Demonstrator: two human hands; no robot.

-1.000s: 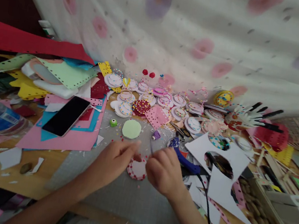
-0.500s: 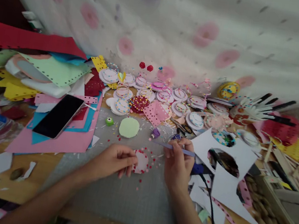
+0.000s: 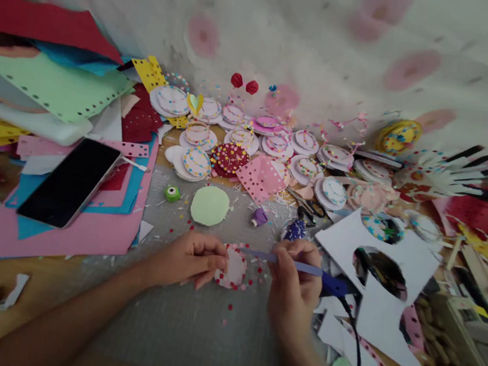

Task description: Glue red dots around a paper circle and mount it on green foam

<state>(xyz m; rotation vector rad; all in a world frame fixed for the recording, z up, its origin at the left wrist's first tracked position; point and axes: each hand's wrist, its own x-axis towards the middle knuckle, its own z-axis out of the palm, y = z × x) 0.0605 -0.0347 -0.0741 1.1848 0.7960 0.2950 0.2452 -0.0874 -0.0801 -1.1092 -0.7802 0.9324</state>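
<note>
My left hand (image 3: 196, 261) is closed, thumb and fingertips pinched at the left edge of a small pale pink paper disc (image 3: 235, 268) ringed with red flower-shaped confetti. My right hand (image 3: 296, 281) grips a slim lavender tool (image 3: 308, 269) like a pen. It is long and flat like tweezers, and its thin end reaches the disc's upper right edge. Loose red confetti lies around the disc on the grey mat (image 3: 169, 324). A pale green paper disc (image 3: 209, 205) lies beyond my hands, between a green one-eyed figure (image 3: 172, 193) and a small purple piece (image 3: 260, 216).
Left is a phone (image 3: 72, 182) on coloured sheets. Decorated paper discs (image 3: 196, 163) line the back, with scissors (image 3: 307, 203) near them. To the right lie a blue corded tool (image 3: 333, 285), its black cord (image 3: 358, 356) and cut white paper (image 3: 381, 323).
The lavender tool's thin end has moved down to the disc's edge. My left hand stays at the disc. The whole view has shifted slightly.
</note>
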